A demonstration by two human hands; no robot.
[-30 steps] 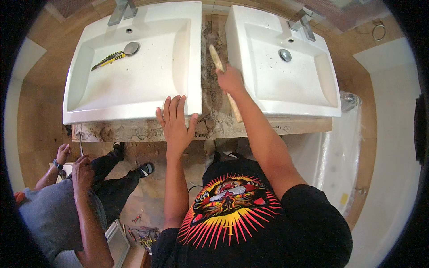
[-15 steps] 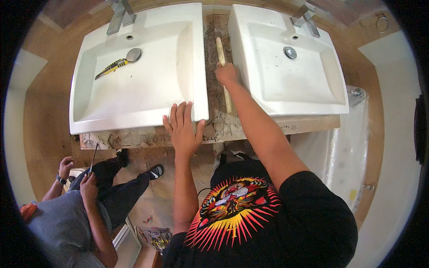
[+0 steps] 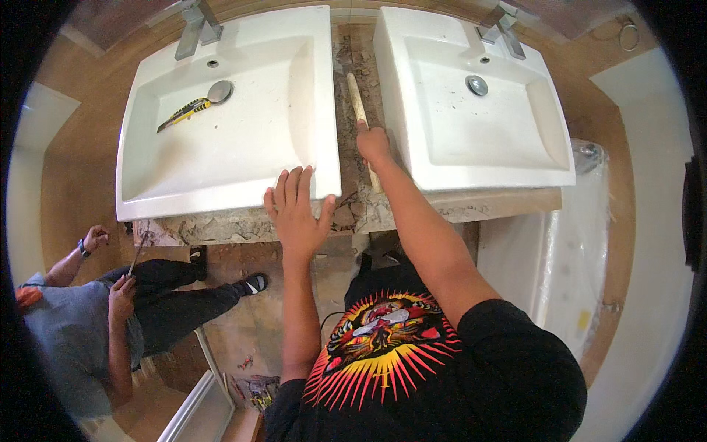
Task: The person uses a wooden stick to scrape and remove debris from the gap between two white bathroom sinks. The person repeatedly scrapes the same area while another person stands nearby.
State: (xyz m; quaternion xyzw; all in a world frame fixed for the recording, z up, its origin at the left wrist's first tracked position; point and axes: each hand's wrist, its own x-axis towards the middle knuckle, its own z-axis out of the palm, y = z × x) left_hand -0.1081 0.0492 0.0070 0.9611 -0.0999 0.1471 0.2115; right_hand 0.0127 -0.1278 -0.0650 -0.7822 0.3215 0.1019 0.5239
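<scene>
Two white rectangular washbasins stand side by side on a rough, broken counter (image 3: 243, 225). My left hand (image 3: 297, 210) lies open with fingers spread on the front rim of the left basin (image 3: 243, 158), near its right corner. In the gap between the basins, my right hand (image 3: 374, 147) is closed round a pale wooden stick (image 3: 356, 97). The stick's far end shows beyond my fist, and its near end comes out below my wrist. Whether a tool head is fixed to it I cannot tell. The right basin (image 3: 490, 131) is just beside my right hand.
A yellow and black utility knife (image 3: 184, 114) rests in the left basin by the drain. Each basin has a square metal tap (image 3: 195, 33) behind it. At lower left a co-worker (image 3: 81, 324) holds a thin rod-like tool. A plastic-wrapped white tub (image 3: 545, 258) stands at right.
My right hand and the stick have shifted slightly toward me. My left hand keeps its place on the rim. The co-worker has moved to the left.
</scene>
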